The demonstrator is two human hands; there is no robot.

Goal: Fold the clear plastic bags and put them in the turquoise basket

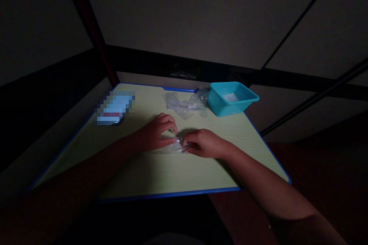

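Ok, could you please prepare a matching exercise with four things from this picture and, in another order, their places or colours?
1. Tub
2. Table
3. Crumpled plastic heap
4. Clear plastic piece

A. Between left hand and right hand
B. Pale top, blue edge
C. Turquoise
D. Towards the far edge, left of 1

Pairs: 1-C, 2-B, 3-D, 4-A

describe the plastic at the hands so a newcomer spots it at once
On the blue-edged table, look near the middle, where the left hand and right hand nearly meet. The clear plastic is at their fingertips, unlike the other plastic farther back beside the tub.
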